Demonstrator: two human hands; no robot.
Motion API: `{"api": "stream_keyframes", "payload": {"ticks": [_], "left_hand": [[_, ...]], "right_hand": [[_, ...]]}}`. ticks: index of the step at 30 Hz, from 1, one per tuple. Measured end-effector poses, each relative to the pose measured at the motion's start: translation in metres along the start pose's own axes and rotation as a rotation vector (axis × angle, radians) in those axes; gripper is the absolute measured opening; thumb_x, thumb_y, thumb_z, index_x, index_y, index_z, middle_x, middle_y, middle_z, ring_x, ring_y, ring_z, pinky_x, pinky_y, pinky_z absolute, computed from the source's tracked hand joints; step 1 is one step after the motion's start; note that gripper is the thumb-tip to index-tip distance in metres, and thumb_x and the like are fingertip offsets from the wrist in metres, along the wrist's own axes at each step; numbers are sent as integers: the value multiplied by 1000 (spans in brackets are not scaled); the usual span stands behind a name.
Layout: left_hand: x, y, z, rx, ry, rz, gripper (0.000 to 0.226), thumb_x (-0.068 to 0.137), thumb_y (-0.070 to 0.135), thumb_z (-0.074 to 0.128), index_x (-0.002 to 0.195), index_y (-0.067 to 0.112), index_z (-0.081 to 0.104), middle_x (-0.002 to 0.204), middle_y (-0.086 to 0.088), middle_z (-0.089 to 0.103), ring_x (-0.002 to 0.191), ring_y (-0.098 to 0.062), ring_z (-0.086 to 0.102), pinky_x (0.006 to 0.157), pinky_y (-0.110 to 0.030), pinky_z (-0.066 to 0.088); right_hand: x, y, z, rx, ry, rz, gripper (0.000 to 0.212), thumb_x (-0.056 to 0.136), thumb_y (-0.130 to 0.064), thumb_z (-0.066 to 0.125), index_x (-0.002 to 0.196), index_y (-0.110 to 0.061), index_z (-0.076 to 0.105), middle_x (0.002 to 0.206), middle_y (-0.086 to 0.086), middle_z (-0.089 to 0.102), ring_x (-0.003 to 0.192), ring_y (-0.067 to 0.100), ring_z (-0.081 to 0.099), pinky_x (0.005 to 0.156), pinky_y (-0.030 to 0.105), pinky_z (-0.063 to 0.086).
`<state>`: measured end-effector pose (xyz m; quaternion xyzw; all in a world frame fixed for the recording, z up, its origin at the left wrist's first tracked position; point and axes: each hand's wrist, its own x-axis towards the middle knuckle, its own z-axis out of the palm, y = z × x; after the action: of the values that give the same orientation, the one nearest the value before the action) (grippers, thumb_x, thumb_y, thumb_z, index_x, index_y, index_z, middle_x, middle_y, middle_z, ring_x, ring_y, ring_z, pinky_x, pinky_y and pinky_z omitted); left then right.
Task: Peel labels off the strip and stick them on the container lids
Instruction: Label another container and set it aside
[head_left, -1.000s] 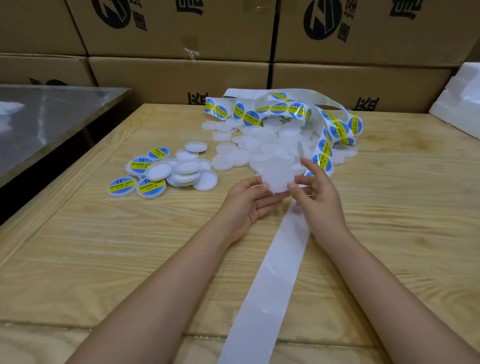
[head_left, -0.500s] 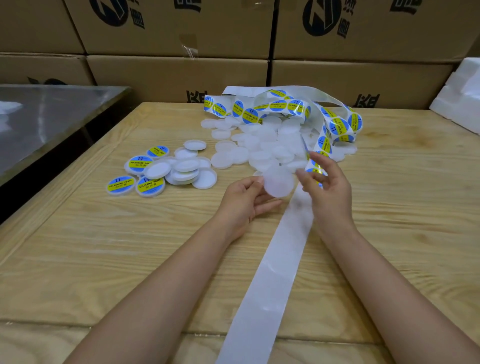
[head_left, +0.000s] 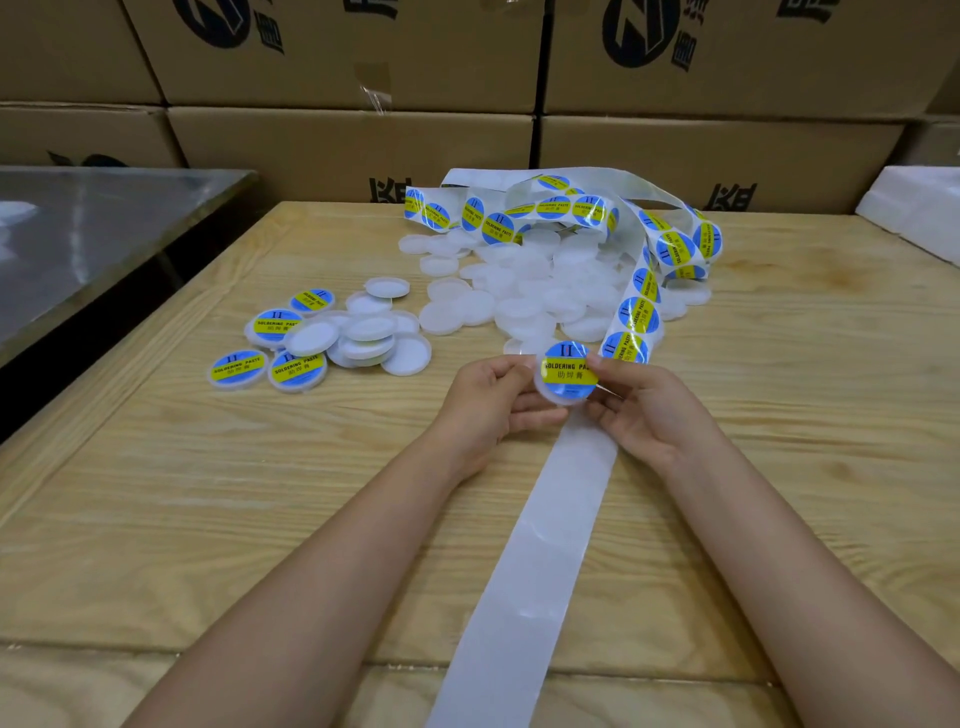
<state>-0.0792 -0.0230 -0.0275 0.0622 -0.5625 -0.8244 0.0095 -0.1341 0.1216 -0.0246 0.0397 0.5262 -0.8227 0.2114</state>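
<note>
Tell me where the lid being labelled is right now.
Head view, centre: the lid is held between the left hand and right hand, over the bare strip, just nearer than the pile of plain lids.

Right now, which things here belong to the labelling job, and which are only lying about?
Job: held lid, left hand, right hand, label strip, plain lids, labelled lids.
Lying about: cardboard boxes, metal table, white foam block.

Both hands up over the desk (head_left: 208, 519): left hand (head_left: 493, 400) grips a white lid (head_left: 555, 397) by its edge, right hand (head_left: 644, 410) pinches the blue-and-yellow label (head_left: 569, 369) lying on it; peeled strip (head_left: 545, 545) runs beneath, bare lids (head_left: 530, 296) heaped beyond, labelled lids (head_left: 275, 358) at left
</note>
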Motion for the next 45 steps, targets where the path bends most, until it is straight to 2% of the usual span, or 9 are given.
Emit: {"api": "stream_keyframes", "payload": {"ticks": [6, 14, 20, 25, 29, 34, 39, 42, 45], "left_hand": [[0, 1, 1, 12, -1, -6, 24, 98, 4, 41, 96, 3, 64, 88, -13, 73, 81, -23, 71, 65, -26, 58], [2, 0, -1, 4, 11, -17, 24, 96, 3, 40, 93, 4, 64, 86, -13, 73, 82, -25, 72, 63, -25, 57], [1, -4, -1, 47, 22, 11, 15, 93, 7, 54, 103, -2, 61, 92, -15, 71, 81, -21, 71, 70, -26, 58], [2, -4, -1, 28, 27, 11, 12, 94, 5, 53, 100, 0, 62, 87, -13, 72, 78, -19, 71, 68, -24, 58], [2, -4, -2, -2, 16, 15, 10, 93, 4, 54, 94, 3, 64, 81, -10, 73, 77, -19, 71, 66, -23, 57], [2, -2, -2, -100, -15, 7, 10, 92, 2, 53, 93, 1, 63, 78, -9, 74, 72, -17, 72, 63, -22, 56], [2, -2, -3, -91, -11, 9, 10, 92, 2, 53, 95, 1, 63, 79, -9, 73, 74, -18, 72, 64, -22, 57], [1, -4, 0, -64, -16, 23, 9, 92, 2, 54, 98, 1, 61, 80, -9, 73, 74, -19, 71, 64, -23, 57], [-1, -7, 2, -12, -22, 50, 9, 91, 2, 55, 98, 1, 60, 79, -9, 73, 73, -17, 71, 64, -25, 57]], "right_hand": [[0, -1, 1, -28, 3, -53, 4, 80, -2, 63, 81, -5, 66, 75, 4, 71, 71, 13, 66, 65, 20, 55], [-2, 1, 3, -102, 24, -95, 5, 83, -3, 63, 80, -3, 66, 80, 9, 69, 75, 16, 64, 72, 23, 51], [-4, 1, 4, -104, 24, -125, 7, 83, -1, 62, 77, 1, 65, 71, 7, 71, 67, 14, 67, 65, 20, 53], [-5, 8, 6, -274, 90, -242, 12, 81, -5, 68, 69, -5, 66, 81, 20, 67, 80, 27, 61, 86, 41, 49], [-6, 12, 5, -539, 183, -508, 16, 78, -11, 74, 66, -19, 66, 61, -9, 64, 61, 7, 57, 68, 26, 48], [-11, 21, 12, -670, 212, -721, 24, 81, -11, 70, 76, -33, 61, 72, -13, 63, 68, 7, 61, 75, 36, 55], [-9, 20, 10, -589, 181, -687, 56, 82, -10, 69, 118, -47, 44, 77, -8, 63, 70, 5, 63, 71, 20, 52], [-7, 22, 9, -576, 231, -691, 14, 86, -17, 66, 90, -30, 65, 79, -11, 68, 70, 2, 63, 70, 25, 49], [-4, 24, 9, -523, 295, -703, 14, 85, -20, 67, 74, -28, 63, 71, -14, 67, 68, 0, 63, 68, 20, 48]]}}
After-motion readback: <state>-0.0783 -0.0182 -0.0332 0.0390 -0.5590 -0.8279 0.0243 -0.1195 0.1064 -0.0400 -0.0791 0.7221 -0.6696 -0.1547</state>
